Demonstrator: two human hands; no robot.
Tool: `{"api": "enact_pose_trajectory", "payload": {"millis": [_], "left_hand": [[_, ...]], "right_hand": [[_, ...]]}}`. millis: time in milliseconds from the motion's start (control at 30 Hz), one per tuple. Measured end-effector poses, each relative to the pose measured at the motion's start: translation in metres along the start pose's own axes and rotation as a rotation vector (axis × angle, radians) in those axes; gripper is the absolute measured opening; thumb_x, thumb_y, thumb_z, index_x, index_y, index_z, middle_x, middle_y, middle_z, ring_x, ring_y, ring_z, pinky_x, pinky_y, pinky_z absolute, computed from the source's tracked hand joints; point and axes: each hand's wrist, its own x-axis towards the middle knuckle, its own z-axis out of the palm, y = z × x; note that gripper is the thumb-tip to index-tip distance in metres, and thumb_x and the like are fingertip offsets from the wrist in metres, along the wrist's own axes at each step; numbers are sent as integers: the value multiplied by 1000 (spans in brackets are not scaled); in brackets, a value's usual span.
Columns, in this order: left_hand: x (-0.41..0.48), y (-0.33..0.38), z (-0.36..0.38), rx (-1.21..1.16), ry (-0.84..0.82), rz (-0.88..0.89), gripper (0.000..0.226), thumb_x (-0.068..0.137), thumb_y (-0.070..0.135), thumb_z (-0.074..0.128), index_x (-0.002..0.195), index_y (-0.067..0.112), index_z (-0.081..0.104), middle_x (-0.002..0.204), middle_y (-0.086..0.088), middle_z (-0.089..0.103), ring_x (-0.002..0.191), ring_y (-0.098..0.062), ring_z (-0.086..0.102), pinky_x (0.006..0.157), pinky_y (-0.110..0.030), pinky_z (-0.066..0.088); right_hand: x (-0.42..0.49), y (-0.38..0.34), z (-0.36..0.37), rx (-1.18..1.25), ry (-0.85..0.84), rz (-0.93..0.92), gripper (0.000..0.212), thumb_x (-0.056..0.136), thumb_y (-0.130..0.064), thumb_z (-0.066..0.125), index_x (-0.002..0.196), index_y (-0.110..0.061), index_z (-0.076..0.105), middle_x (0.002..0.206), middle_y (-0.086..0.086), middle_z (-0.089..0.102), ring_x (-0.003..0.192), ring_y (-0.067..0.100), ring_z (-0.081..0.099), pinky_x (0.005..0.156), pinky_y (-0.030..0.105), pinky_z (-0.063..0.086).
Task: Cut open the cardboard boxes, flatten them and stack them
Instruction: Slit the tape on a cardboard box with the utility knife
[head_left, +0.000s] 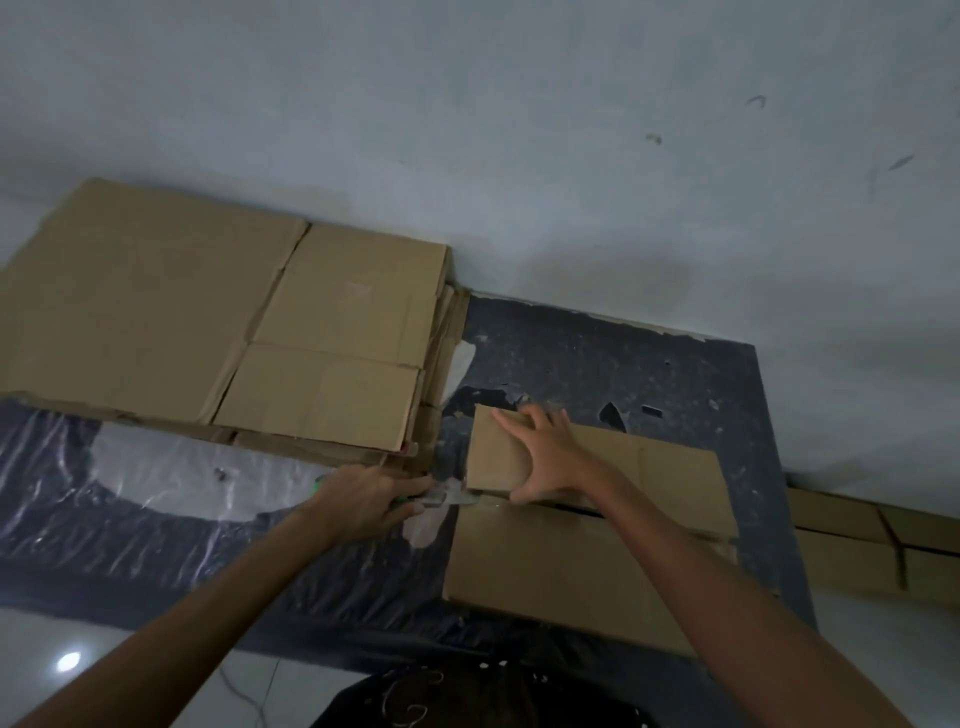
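On the dark floor mat (623, 358), flattened boxes (218, 312) are already stacked. I brace the current cardboard box (587, 545) with my spread right hand (545, 452); my left hand (363, 506) grips a green-handled cutter (441, 500) at its seam. More boxes (878, 545) wait.

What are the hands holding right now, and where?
Left hand grips a green-handled cutter by its handle; right hand presses the brown cardboard box on its top flap.

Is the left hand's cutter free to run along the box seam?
Probably yes: the left hand has the cutter at the seam's end, and the right hand presses the far flap, off the slit.
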Motion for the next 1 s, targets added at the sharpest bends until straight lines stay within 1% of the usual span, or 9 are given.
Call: {"api": "enact_pose_trajectory", "payload": {"millis": [33,100,167,233,267,400,700,900,1000], "left_hand": [[3,1,1,22,2,-11,62,93,65,17,144,38,40,136,-1,56,115,-29,58,79,-34,46],[6,-1,6,38,52,3,75,88,73,6,141,37,45,133,1,59,110,-28,61,75,-33,48],[8,-7,11,58,173,77,80,89,71,1,127,35,60,111,5,70,85,-21,69,57,-25,48],[11,-9,18,117,230,100,70,98,59,5,111,35,70,84,14,71,58,-10,65,39,-16,37],[15,-10,20,112,237,118,67,99,56,8,109,35,71,79,16,69,55,-8,62,37,-16,33],[26,-12,25,83,235,196,60,100,54,15,115,31,68,80,13,66,63,-12,62,39,-21,36],[36,-10,23,104,250,214,60,101,52,14,120,29,66,79,9,65,60,-14,61,46,-21,41],[37,-10,17,116,258,246,55,100,50,17,117,30,66,77,8,64,52,-14,59,43,-18,34],[34,-13,15,130,245,262,55,101,50,17,115,29,66,82,8,69,57,-16,64,46,-21,44]], "right_hand": [[0,1,3,6,10,-4,119,61,-48,75,153,-38,-1,151,1,8,140,40,3,116,59,8],[0,4,4,13,11,-11,120,59,-49,74,153,-39,-1,150,0,8,138,38,5,115,58,13],[0,5,4,24,4,-31,119,61,-44,76,153,-36,1,148,0,9,135,33,9,114,53,17],[0,5,5,8,10,-47,119,62,-44,76,153,-35,0,149,2,8,135,32,8,114,52,15],[1,6,5,3,17,-52,119,62,-44,76,153,-35,0,150,3,7,136,32,7,115,52,13],[0,9,4,22,9,-84,119,64,-37,79,154,-34,1,150,2,7,133,28,8,116,48,11],[2,12,0,11,-25,-91,117,63,-36,76,154,-36,2,149,-1,6,132,27,9,111,42,16],[0,11,1,0,-26,-91,117,65,-32,79,154,-35,1,150,-1,5,134,27,7,113,43,15],[-2,14,0,5,-46,-84,114,68,-39,80,153,-39,4,151,-4,4,135,25,6,114,47,16]]}}
